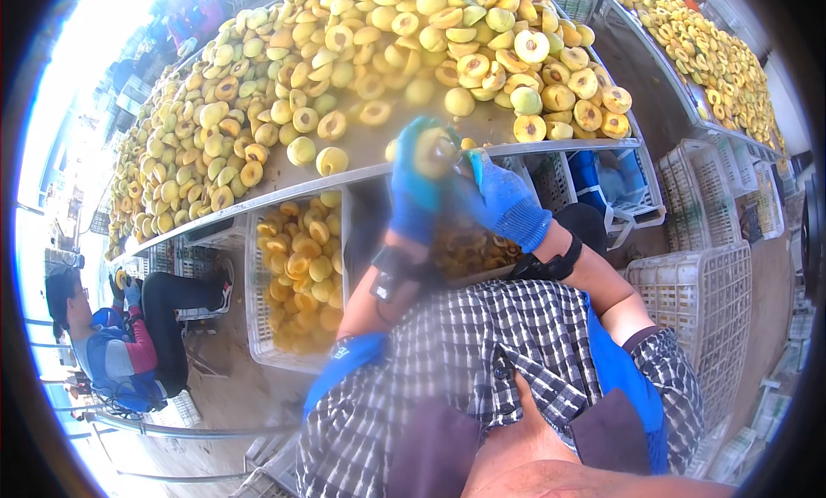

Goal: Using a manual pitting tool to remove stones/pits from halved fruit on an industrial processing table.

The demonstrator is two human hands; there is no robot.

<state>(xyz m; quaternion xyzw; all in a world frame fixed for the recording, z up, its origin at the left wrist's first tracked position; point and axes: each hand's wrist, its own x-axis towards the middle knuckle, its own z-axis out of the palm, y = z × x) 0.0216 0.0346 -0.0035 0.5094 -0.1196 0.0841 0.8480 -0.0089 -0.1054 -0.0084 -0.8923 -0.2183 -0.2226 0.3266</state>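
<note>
Both of my hands wear blue knit gloves and meet over the near edge of a metal-rimmed table [379, 169]. My left hand [416, 184] is closed around a yellow peach [436, 156], partly blurred. Close against the fruit is my right hand [511, 201], its fingers curled. A small shiny spot shows between the hands, but what the right hand grips is too blurred to name. Halved yellow peaches [344, 59], many with reddish-brown centres, are heaped across the tabletop beyond my hands.
Below the table edge stands a white crate [258, 313] of peach halves, with more peach pieces [469, 250] in front of me. White plastic crates [688, 300] are stacked at right. Another peach-covered table [688, 89] stands far right. At left a seated person [120, 352] handles a fruit.
</note>
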